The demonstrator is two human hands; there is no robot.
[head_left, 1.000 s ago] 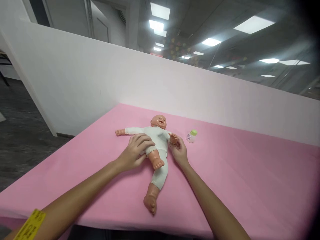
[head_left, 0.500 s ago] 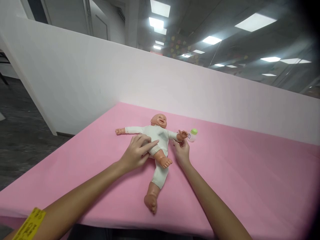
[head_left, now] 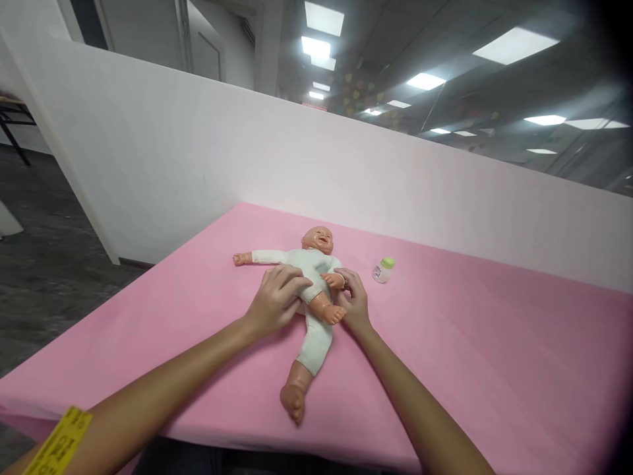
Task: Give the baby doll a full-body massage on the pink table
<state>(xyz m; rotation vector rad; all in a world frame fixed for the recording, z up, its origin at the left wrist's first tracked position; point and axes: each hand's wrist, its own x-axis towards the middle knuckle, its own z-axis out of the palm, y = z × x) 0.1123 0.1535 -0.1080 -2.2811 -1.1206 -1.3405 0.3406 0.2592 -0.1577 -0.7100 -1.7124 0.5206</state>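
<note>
A baby doll point(head_left: 312, 264) in a white suit lies on its back on the pink table point(head_left: 469, 356), head away from me, one leg bent up. My left hand point(head_left: 274, 302) rests on the doll's hip and belly with fingers curled over the suit. On the doll's other side, my right hand point(head_left: 353, 301) holds its arm folded in against its body. A small bottle with a green cap point(head_left: 383, 270) lies to the right of the doll, apart from both hands.
A white partition wall point(head_left: 198, 158) runs behind and to the left of the table. Dark floor lies beyond the table's left edge. A yellow band point(head_left: 58, 441) is on my left wrist.
My right hand has brought the doll's arm from stretched out toward the bottle inward against its body. My left hand stays on the doll's hip. The bent leg has shifted slightly.
</note>
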